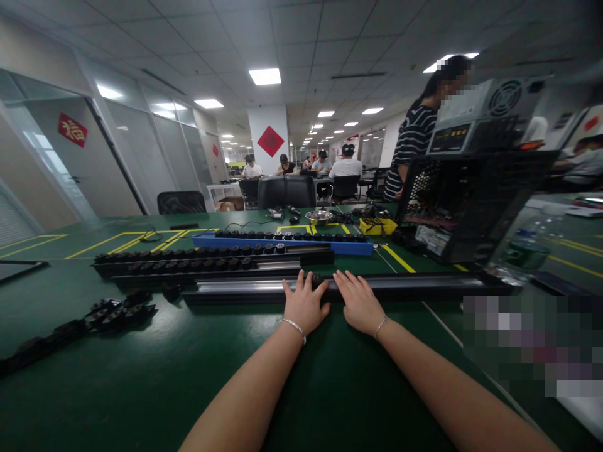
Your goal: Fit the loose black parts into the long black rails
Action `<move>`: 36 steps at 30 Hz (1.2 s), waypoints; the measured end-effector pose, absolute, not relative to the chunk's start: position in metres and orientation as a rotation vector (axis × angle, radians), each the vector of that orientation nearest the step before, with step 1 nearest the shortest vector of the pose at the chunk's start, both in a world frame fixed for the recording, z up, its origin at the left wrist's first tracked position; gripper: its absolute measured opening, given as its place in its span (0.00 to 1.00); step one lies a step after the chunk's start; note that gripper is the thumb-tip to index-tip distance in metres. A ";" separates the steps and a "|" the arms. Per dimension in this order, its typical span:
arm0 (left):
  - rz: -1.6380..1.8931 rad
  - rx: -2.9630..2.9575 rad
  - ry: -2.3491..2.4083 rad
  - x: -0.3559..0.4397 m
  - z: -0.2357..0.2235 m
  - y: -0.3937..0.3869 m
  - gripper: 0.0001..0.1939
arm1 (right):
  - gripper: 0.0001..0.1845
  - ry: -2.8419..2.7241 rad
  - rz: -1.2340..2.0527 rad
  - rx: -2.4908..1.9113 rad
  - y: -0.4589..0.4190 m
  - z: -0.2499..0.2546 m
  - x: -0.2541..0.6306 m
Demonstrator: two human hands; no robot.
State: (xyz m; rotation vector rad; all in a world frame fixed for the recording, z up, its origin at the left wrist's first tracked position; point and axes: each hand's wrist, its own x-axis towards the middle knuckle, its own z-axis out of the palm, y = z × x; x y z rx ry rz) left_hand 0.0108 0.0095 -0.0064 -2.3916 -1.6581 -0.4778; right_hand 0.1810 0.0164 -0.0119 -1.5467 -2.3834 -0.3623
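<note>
A long black rail (424,285) with a shiny channel lies crosswise on the green table in front of me. My left hand (304,306) rests on its near edge, fingers spread over the channel. Just to the right, my right hand (362,306) lies over the same rail with its fingers stretched out. Between the fingertips of both hands sits a small black part (318,278) in the channel, partly hidden by my left hand. A single black piece (171,292) stands near the rail's left end.
Behind lie black rails filled with black parts (188,267) and a blue rail (282,243). Linked black pieces (108,314) are at left. Farther back are a metal bowl (319,217) and yellow box (378,226). A computer case (461,207), bottle (530,242) and a standing person (411,147) are right.
</note>
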 end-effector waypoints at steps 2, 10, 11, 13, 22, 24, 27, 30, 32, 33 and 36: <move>-0.489 -2.376 -1.660 0.008 -0.008 0.010 0.27 | 0.38 -2.388 -0.352 -1.555 0.016 -0.011 0.181; -0.500 -2.305 -1.675 -0.010 -0.007 0.008 0.25 | 0.38 -2.385 -0.315 -1.564 0.016 -0.010 0.180; -0.500 -2.298 -1.677 -0.012 -0.006 0.008 0.24 | 0.39 -2.383 -0.313 -1.563 0.016 -0.010 0.180; -0.500 -2.286 -1.682 -0.016 -0.006 0.007 0.24 | 0.39 -2.383 -0.308 -1.564 0.016 -0.010 0.180; -0.527 -2.231 -1.661 -0.035 -0.010 0.007 0.24 | 0.38 -2.376 -0.289 -1.551 0.016 -0.010 0.180; -0.526 -2.217 -1.673 -0.038 -0.012 0.007 0.24 | 0.38 -2.375 -0.288 -1.550 0.016 -0.010 0.180; -0.514 -2.209 -1.694 -0.042 -0.012 0.006 0.24 | 0.38 -2.376 -0.280 -1.556 0.015 -0.009 0.180; -0.500 -2.215 -1.709 -0.045 -0.011 0.006 0.24 | 0.38 -2.384 -0.270 -1.568 0.015 -0.007 0.180; -0.494 -2.218 -1.717 -0.048 -0.009 0.005 0.24 | 0.38 -2.389 -0.269 -1.574 0.015 -0.007 0.180; -0.491 -2.218 -1.723 -0.049 -0.009 0.005 0.24 | 0.38 -2.391 -0.269 -1.575 0.015 -0.007 0.180; -0.470 -2.209 -1.744 -0.055 -0.007 0.004 0.24 | 0.38 -2.392 -0.274 -1.575 0.015 -0.008 0.180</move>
